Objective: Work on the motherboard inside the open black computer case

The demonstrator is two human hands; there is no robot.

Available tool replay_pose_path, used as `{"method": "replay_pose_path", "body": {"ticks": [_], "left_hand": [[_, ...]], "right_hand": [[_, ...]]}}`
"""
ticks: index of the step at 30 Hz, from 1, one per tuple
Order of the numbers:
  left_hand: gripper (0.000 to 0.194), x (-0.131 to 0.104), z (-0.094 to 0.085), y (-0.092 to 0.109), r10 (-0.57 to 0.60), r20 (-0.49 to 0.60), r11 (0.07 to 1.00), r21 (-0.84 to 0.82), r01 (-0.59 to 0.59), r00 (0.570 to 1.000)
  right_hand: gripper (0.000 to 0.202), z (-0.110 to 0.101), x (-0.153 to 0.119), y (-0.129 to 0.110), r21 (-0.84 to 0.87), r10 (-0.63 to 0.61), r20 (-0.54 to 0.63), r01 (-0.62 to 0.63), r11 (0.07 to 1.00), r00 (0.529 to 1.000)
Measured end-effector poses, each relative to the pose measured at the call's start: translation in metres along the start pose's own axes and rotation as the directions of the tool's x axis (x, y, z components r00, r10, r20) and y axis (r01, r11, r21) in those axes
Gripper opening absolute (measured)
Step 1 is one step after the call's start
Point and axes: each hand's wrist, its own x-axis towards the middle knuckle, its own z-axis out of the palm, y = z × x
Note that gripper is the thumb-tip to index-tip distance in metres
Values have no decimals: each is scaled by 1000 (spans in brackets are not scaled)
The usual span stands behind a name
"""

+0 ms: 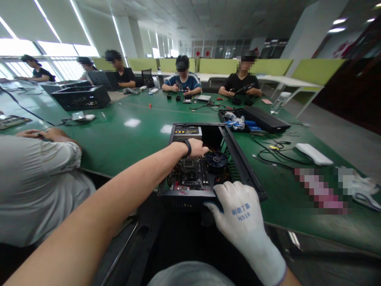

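An open black computer case [242, 163] lies on its side at the near edge of the green table. Inside it I see a motherboard [190, 174], a round black cooling fan [217, 160] and a power supply [188, 131] at the far left corner. My left hand [196, 147], bare with a black wristband, reaches over the case between the power supply and the fan. Its fingers are curled beside thin wires; what they hold is hidden. In a white work glove, my right hand [238, 204] grips the near rim of the case.
To the right lie black cables [268, 153], a white box [314, 154] and a glove [367, 188]. An open black toolbox [264, 119] stands behind the case. A person in grey [38, 178] sits close at left. Another case [80, 97] and several people are across the table [143, 143].
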Motion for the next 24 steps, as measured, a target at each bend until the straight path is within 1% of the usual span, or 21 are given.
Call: {"method": "replay_pose_path", "body": {"ticks": [3,5,7,9,11,13,16,19,21,24], "left_hand": [[51,-20,-27,-8,21,-134,996,-86,-33,991],[45,-37,-39,-13,2,-253,990,-137,-38,968],[41,-54,-45,-16,-23,-366,980,-193,-52,930],[38,-69,-44,-18,-62,-452,963,-260,-65,890],[34,-80,-37,-18,-98,-505,944,-320,-81,857],[31,-87,-27,-19,-124,-517,920,-379,-97,847],[25,-92,-9,-21,-109,-501,878,-454,-153,859],[22,-96,9,-27,-107,-462,841,-514,-168,880],[19,-99,20,-32,-90,-434,817,-546,-183,896],[20,-104,34,-42,-96,-417,773,-603,-197,904]], "right_hand": [[25,7,20,5,-38,-8,-4,7,999,1000],[28,15,44,12,-69,-10,9,10,998,1000],[33,26,75,21,-100,2,37,2,995,999],[38,39,111,32,-107,14,41,-10,994,999],[42,53,151,43,-114,29,50,-23,993,998],[45,66,190,53,-121,44,58,-37,992,997],[47,86,246,67,-139,90,83,-78,987,992],[44,103,291,78,-156,139,119,-119,981,983],[43,113,316,84,-161,154,137,-132,978,979],[43,125,343,90,-167,168,157,-142,976,973]]}}
